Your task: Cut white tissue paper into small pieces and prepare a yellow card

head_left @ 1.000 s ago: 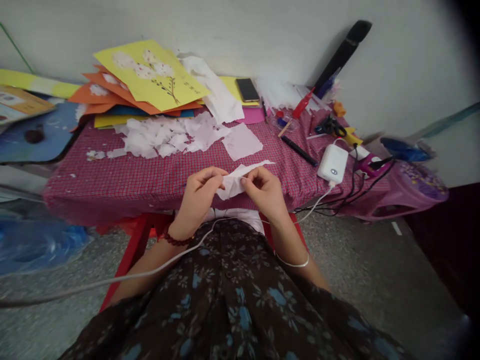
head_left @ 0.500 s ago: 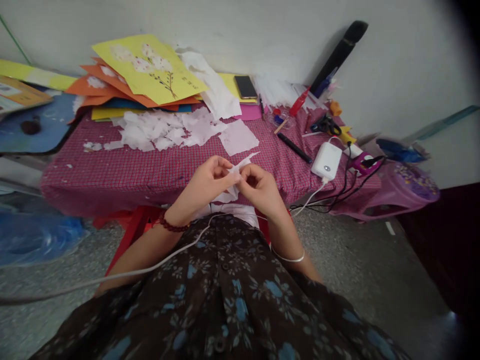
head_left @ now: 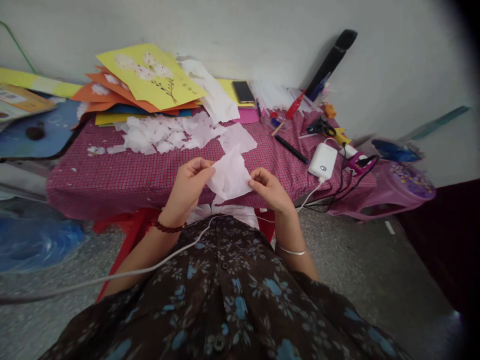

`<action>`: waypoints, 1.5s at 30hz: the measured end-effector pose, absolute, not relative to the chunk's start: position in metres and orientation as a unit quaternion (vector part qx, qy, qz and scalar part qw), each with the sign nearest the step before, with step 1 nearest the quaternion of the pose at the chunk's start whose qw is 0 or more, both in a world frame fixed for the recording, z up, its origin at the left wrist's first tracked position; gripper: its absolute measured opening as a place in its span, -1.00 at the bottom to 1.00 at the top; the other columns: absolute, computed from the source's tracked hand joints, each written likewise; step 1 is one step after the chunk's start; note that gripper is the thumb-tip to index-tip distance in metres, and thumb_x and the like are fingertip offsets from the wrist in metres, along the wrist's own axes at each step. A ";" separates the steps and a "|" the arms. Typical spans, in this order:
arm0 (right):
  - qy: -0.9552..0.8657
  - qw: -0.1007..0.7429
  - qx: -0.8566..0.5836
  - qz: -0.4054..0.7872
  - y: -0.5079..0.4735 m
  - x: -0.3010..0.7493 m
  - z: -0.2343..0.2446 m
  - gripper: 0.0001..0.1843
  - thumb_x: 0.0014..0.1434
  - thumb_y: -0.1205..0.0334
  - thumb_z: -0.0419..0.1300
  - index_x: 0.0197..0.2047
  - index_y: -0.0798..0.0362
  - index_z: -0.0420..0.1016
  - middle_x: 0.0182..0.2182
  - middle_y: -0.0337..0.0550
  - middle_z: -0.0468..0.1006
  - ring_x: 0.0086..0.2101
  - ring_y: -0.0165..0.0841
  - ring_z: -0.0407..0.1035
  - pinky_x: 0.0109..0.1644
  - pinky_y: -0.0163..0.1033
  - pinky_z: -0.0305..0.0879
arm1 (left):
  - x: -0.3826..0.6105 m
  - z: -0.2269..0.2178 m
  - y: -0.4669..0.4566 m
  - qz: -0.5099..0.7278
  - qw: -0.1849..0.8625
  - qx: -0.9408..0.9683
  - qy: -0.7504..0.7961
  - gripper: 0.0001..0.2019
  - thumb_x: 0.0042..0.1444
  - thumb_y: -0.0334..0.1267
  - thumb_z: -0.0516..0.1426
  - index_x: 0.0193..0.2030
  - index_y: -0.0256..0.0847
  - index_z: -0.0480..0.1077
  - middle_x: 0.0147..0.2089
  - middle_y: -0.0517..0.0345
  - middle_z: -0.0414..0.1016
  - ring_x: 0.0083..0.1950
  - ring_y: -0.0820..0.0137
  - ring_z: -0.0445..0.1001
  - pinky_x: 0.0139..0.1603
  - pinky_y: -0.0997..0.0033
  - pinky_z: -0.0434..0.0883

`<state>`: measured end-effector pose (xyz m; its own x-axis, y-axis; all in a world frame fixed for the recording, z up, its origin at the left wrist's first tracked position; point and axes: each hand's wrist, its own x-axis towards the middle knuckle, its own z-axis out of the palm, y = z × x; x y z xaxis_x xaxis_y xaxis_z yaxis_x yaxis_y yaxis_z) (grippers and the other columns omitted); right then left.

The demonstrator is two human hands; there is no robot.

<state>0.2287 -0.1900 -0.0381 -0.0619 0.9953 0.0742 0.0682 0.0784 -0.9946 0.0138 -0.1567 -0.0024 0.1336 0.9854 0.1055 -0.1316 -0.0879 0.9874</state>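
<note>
A thin, creased white piece of tissue paper (head_left: pixel 230 176) is spread between my two hands above the front edge of the table. My left hand (head_left: pixel 192 181) pinches its left edge between thumb and fingers. At its lower right edge, my right hand (head_left: pixel 270 187) pinches it the same way. Just beyond lies another flat tissue piece (head_left: pixel 240 138) on the checked cloth. To the left of that, a heap of torn tissue scraps (head_left: pixel 153 134) covers part of the cloth.
Behind the scraps lie a yellow card with flowers (head_left: pixel 150 75), orange sheets (head_left: pixel 93 95) and a long tissue strip (head_left: pixel 213 92). To the right are a phone (head_left: pixel 243 92), a black pen (head_left: pixel 291 149), scissors (head_left: pixel 321 126) and a white power bank (head_left: pixel 323 161) with cables.
My hands have moved apart, and the tissue paper that was bunched between my fingers is now opened out flat between them. The view has shifted slightly.
</note>
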 end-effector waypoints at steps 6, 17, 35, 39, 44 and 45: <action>-0.538 0.491 -0.487 0.482 -0.189 0.208 -0.032 -0.50 0.03 -0.21 0.31 -0.17 0.00 0.37 -0.40 -0.27 0.41 -0.39 -0.36 0.29 -0.32 -0.27 0.22 | 0.024 -0.003 -0.176 0.440 0.540 0.601 0.391 -0.80 0.02 -0.24 0.20 -0.50 -0.21 0.25 -0.22 0.10 0.58 -0.28 0.43 0.45 -0.29 0.47 0.36; -0.524 0.485 -0.548 0.435 -0.193 0.225 -0.037 -0.71 0.17 -0.04 0.11 -0.39 0.01 0.37 -0.50 -0.28 0.37 -0.48 -0.38 0.24 -0.42 -0.29 0.15 | 0.044 -0.026 -0.181 0.412 0.407 0.701 0.416 -0.86 0.07 -0.28 0.14 -0.46 -0.18 0.27 -0.35 0.17 0.46 -0.31 0.41 0.41 -0.23 0.43 0.32; -0.500 0.468 -0.602 0.410 -0.193 0.245 -0.054 -0.73 0.00 0.06 0.25 -0.49 -0.01 0.24 -0.61 -0.38 0.23 -0.59 -0.48 0.05 -0.53 -0.35 -0.03 | 0.038 -0.044 -0.181 0.528 0.494 0.554 0.411 -0.85 -0.01 -0.35 0.15 -0.52 -0.21 0.25 -0.36 0.20 0.47 -0.38 0.49 0.34 -0.39 0.51 0.26; -0.524 0.455 -0.604 0.391 -0.194 0.240 -0.051 -0.72 0.04 0.04 0.23 -0.50 -0.01 0.24 -0.61 -0.38 0.23 -0.58 -0.47 0.06 -0.52 -0.34 0.00 | 0.029 -0.039 -0.181 0.469 0.569 0.550 0.392 -0.81 -0.05 -0.33 0.20 -0.26 -0.17 0.30 -0.30 0.21 0.49 -0.36 0.46 0.42 -0.35 0.50 0.33; -0.571 0.430 -0.601 0.358 -0.196 0.229 -0.042 -0.77 0.05 0.08 0.22 -0.49 0.00 0.30 -0.58 -0.33 0.30 -0.53 -0.43 0.15 -0.48 -0.32 0.03 | 0.033 -0.021 -0.179 0.307 0.535 0.684 0.390 -0.42 -0.05 -0.19 0.28 0.14 -0.19 0.27 -0.07 0.00 0.53 -0.17 0.29 0.53 -0.20 0.33 0.43; -0.581 0.425 -0.599 0.351 -0.197 0.227 -0.040 -0.78 0.05 0.10 0.22 -0.49 0.01 0.31 -0.58 -0.33 0.31 -0.52 -0.42 0.16 -0.47 -0.32 0.03 | 0.034 -0.018 -0.178 0.293 0.486 0.714 0.410 -0.46 -0.03 -0.16 0.28 0.11 -0.19 0.31 -0.09 0.00 0.54 -0.19 0.28 0.52 -0.23 0.33 0.41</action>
